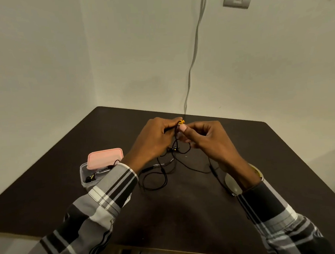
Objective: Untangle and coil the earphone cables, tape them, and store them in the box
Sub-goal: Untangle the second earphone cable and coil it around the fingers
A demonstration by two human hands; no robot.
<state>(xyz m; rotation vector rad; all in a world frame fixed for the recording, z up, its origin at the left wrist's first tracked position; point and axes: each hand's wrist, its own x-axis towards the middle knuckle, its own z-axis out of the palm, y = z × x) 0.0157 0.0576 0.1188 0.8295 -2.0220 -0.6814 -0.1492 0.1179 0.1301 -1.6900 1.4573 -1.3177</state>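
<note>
Fingers (pixel 167 126) of the left hand (pixel 153 139) are curled together, pinching a black earphone cable (pixel 163 173) near a small yellow earbud tip (pixel 181 122) held above the dark table (pixel 188 214). At the far left sits a clear plastic box (pixel 85 177) with a pink lid (pixel 105 158) resting askew over it; inside lies a dark earphone with its cable, one strand looping over the rim. Between the forearms the loose cable sprawls in tangled loops on the table. The right hand (pixel 205 139) has its fingers bent, thumb pressed on the same cable beside the left fingertips. A roll of tape (pixel 257 172) lies partly hidden under the right wrist.
</note>
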